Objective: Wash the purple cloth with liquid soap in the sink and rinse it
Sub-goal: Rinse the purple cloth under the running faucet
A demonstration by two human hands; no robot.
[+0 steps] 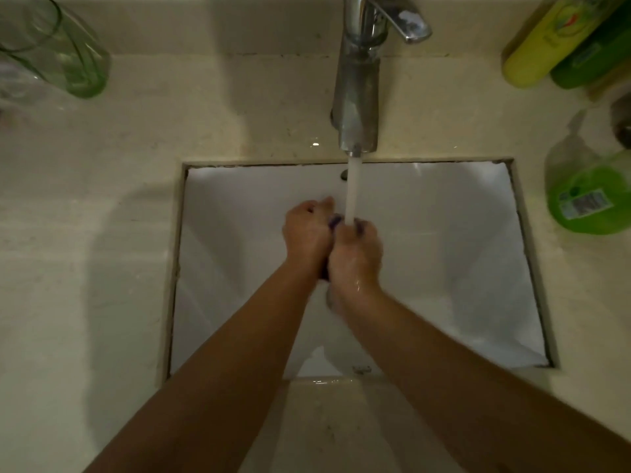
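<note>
Head view looks straight down into a white rectangular sink set in a beige stone counter. Both hands meet over the basin under a stream of water running from the chrome faucet. The left hand and the right hand are curled tight against each other, squeezing the purple cloth between them; only small dark purple bits of it show at the knuckles and between the wrists. The water lands on the right hand's fingers.

At the right edge of the counter stands a clear pump bottle of green liquid soap; its label carries a barcode, but the print is too blurred to read. Behind it lie a yellow bottle and a green bottle, their labels also unreadable. A greenish glass tumbler stands at the far left.
</note>
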